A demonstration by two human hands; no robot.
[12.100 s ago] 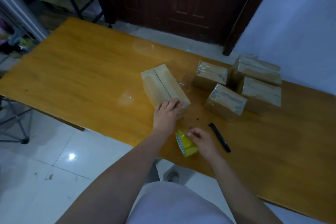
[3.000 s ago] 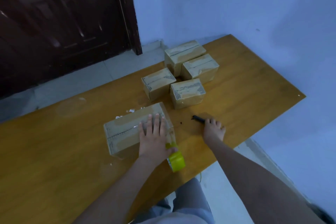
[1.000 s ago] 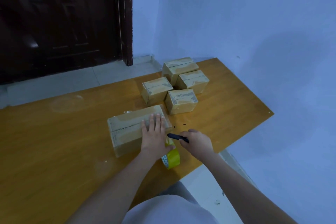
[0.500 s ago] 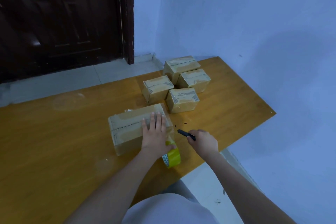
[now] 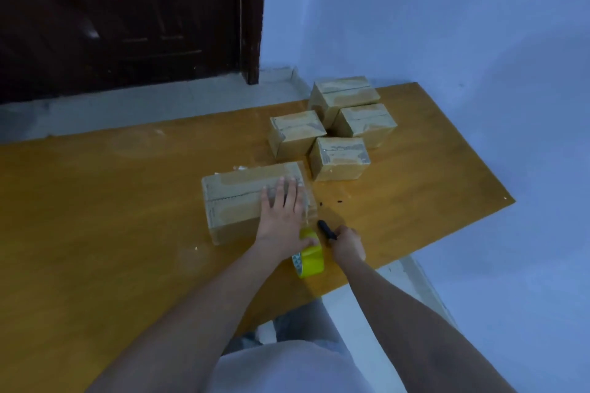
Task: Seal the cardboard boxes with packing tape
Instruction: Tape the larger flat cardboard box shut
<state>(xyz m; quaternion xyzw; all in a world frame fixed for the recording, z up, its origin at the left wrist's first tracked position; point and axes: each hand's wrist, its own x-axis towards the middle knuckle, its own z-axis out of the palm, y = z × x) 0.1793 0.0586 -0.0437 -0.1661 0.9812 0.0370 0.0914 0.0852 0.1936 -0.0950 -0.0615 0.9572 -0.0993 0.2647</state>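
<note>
A long cardboard box (image 5: 236, 198) lies on the orange table (image 5: 111, 233), with clear tape along its top seam. My left hand (image 5: 282, 217) lies flat on the box's right end with fingers straight, pressing the tape down. A yellow tape roll (image 5: 309, 260) stands on edge just below that hand, joined to the box by a clear strip of tape. My right hand (image 5: 346, 244) grips a black cutter (image 5: 326, 229), whose tip points at the strip between roll and box.
Several smaller taped cardboard boxes (image 5: 338, 158) sit clustered at the back right of the table. The table's right corner (image 5: 507, 199) lies close to a blue wall. A dark wooden door (image 5: 127, 16) stands behind. Small dark specks lie by the long box.
My right hand picked the black cutter up from the table and has brought it left, close to the tape strip by the roll. My left hand has stayed flat on the box.
</note>
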